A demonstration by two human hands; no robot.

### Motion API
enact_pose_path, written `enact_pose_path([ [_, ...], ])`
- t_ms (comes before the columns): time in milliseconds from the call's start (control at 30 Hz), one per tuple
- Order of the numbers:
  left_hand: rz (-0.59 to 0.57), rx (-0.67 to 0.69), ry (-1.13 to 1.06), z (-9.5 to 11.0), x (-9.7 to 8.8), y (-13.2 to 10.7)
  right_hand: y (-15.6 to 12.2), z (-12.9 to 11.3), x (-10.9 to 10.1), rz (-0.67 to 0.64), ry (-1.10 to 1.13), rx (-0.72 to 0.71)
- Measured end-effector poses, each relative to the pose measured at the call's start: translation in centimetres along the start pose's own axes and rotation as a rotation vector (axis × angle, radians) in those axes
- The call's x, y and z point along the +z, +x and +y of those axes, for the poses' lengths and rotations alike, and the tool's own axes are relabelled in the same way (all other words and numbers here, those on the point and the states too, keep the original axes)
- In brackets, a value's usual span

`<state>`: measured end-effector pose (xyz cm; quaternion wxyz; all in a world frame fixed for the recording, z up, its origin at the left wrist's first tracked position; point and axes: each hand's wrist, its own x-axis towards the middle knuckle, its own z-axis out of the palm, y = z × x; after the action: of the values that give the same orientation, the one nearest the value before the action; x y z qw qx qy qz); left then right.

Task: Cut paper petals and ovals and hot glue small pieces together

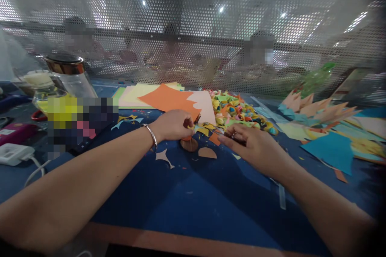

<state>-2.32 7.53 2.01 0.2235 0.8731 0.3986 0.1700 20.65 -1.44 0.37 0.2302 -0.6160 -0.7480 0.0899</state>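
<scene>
Perforated metal screen (193,28) closes off the back of a blue surface (187,200) littered with paper scraps; blurred people sit beyond it.

At the middle of the surface, my left hand (175,124) pinches a small yellow paper piece (201,129) between thumb and fingers, a silver bangle (152,134) on the wrist. My right hand (253,144), at 3 o'clock from the left, is clenched on a pair of scissors (214,129), whose blades point toward 9 o'clock and meet the yellow paper piece. How wide the blades stand I cannot tell.

Two brown rounded cut-outs (207,152) lie flat on the surface at 6 o'clock from the paper piece, just below both hands.

An orange sheet (165,98) and a pink sheet (206,106) lie at 12 o'clock from my left hand, overlapping a stack of pastel sheets (135,93). A heap of small folded coloured papers (238,112) sits at 12 o'clock from my right hand. A teal sheet (331,148) lies at 3 o'clock, well apart. A glass jar (70,76) with a dark lid stands at 10 o'clock, and a white adaptor (13,154) rests at 9 o'clock near the edge.
</scene>
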Motion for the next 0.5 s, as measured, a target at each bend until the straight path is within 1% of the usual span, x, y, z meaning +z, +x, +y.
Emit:
enact_pose_path([
  [67, -0.062, -0.009, 0.102, -0.2, -0.1, -0.2, 0.1, 0.4, 0.3, -0.055, -0.106, -0.009],
  [133, -0.093, -0.003, 0.133, -0.3, -0.1, -0.2, 0.2, 0.8, 0.5, -0.098, -0.208, -0.004],
  [200, -0.082, 0.001, 0.110, -0.6, 0.0, -0.1, 0.1, 1.0, 0.8, -0.116, -0.285, 0.017],
  [367, -0.052, -0.017, 0.042, -1.3, -0.2, 0.2, -0.2, 0.7, 0.9, -0.178, -0.373, 0.048],
  [433, -0.051, -0.020, 0.056, -1.2, -0.3, 0.2, -0.2, 0.4, 0.7, -0.200, -0.410, 0.072],
  [500, -0.001, 0.014, 0.098, -0.8, -0.2, 0.1, -0.3, 0.0, 0.6, -0.217, -0.437, 0.092],
])
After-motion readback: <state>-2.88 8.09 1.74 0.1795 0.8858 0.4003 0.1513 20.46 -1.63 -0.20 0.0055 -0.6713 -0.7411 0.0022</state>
